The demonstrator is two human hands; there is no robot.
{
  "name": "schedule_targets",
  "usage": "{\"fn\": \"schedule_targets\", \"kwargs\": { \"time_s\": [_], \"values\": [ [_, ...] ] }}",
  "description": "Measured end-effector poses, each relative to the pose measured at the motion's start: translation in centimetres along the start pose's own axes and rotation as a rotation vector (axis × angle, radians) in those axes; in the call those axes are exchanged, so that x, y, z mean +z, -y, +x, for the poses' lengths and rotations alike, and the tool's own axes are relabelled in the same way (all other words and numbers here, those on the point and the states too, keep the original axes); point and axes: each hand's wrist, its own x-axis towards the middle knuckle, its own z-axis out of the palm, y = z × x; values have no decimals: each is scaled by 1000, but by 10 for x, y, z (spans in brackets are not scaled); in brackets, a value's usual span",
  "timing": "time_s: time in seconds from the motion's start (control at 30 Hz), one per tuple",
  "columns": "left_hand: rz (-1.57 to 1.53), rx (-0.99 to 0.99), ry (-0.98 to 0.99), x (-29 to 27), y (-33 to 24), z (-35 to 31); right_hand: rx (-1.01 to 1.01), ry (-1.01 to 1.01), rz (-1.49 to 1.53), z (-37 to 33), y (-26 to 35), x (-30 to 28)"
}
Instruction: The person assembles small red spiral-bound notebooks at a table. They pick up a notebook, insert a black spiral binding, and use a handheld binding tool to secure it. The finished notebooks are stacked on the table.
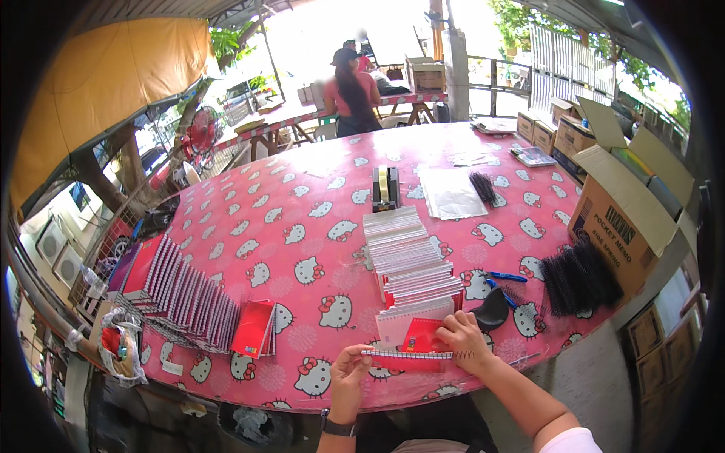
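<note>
A red notebook [404, 364] is held close to the table's near edge, its punched edge running left to right. A dark spiral coil [461, 354] threads along that edge and sticks out past its right end. My left hand [350, 377], with a dark watch on the wrist, pinches the notebook's left end. My right hand [462, 341] bends over the right end, fingers curled at the red cover beside the coil; its fingertips are partly hidden. Just beyond is a long row of unbound notebook stacks [400, 245], white page edges up, with some red covers.
Spiral-bound notebooks [181, 298] are piled at left, near a few red ones [254, 328]. Black coils [580, 279] lie at right beside an open carton [623, 204]. Blue cutters [506, 277], a black rounded object [492, 309] and a tape dispenser [385, 189] are nearby. People [351, 90] work beyond.
</note>
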Motion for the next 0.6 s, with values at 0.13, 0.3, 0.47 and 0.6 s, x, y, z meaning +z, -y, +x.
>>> {"fn": "schedule_targets", "kwargs": {
  "time_s": [0.13,0.3,0.47,0.6],
  "values": [
    [81,17,-5,8,-5,-2,25,-89,27,14,-4,15],
    [177,-43,-42,3,2,-3,177,163,426,10,11,7],
    [198,-92,-25,9,5,-4,121,389,479,-5,7,1],
    [178,-99,6,6,8,-5,0,427,403,-19,1,8]
  ]
}}
